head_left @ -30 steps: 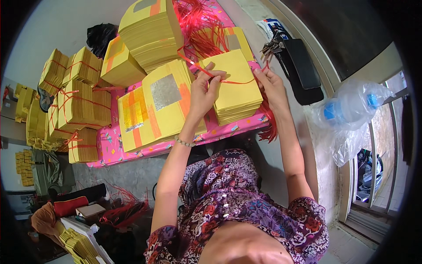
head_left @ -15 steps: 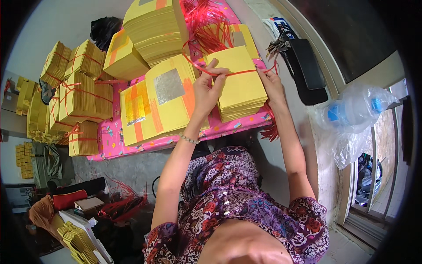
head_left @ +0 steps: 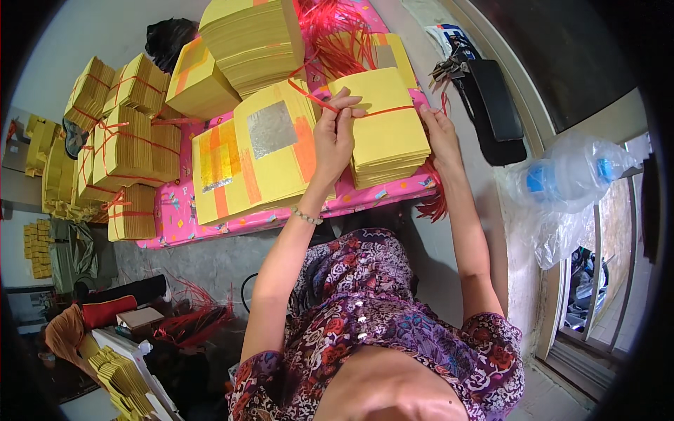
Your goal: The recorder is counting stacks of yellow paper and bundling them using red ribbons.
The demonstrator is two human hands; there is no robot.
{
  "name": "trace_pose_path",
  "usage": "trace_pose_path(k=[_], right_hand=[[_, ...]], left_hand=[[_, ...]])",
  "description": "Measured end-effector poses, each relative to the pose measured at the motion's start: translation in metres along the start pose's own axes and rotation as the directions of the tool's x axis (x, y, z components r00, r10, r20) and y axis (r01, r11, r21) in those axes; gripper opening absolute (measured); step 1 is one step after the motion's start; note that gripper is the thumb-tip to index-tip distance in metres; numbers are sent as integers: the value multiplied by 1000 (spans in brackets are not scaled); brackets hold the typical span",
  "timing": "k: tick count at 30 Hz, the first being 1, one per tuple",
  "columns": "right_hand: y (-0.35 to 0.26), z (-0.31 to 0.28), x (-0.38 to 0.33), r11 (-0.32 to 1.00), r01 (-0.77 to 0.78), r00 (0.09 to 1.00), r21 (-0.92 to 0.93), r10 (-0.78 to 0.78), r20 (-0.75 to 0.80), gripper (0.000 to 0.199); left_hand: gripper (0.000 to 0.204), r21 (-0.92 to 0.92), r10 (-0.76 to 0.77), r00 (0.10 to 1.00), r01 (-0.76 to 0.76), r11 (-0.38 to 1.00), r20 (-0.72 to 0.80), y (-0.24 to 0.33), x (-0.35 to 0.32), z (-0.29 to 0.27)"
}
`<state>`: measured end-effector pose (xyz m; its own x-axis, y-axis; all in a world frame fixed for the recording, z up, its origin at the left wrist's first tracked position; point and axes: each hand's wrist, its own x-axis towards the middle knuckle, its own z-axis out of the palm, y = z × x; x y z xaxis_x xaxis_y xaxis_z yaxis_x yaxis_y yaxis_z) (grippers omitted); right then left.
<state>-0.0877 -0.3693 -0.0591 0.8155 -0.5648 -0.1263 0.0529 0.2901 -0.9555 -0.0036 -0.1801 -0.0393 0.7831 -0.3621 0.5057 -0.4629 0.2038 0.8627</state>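
Up on the pink table, the left hand pinched a red string with closed fingers, on top of a stack of yellow paper. The right hand lay at the stack's right edge, where the string crossed; its grip could not be seen. Beside them sat yellow sheets with a silver square, and tied bundles further left.

1 head-worn fisheye looks steeply down, close over the pink table.
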Motion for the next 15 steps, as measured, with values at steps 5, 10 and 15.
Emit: trace_pose_path(k=[5, 10, 15], right_hand=[[3, 3, -2, 999, 9, 1000, -33, -8, 7, 20], [4, 2, 3, 1000, -5, 1000, -31, 5, 13, 21], [12, -1, 5, 999, -12, 999, -35, 14, 52, 22]], left_hand=[[17, 98, 72, 995, -65, 993, -71, -5, -2, 2], [16, 89, 9, 970, 13, 996, -242, 5, -9, 8], [17, 220, 13, 941, 66, 973, -338, 10, -10, 6]])
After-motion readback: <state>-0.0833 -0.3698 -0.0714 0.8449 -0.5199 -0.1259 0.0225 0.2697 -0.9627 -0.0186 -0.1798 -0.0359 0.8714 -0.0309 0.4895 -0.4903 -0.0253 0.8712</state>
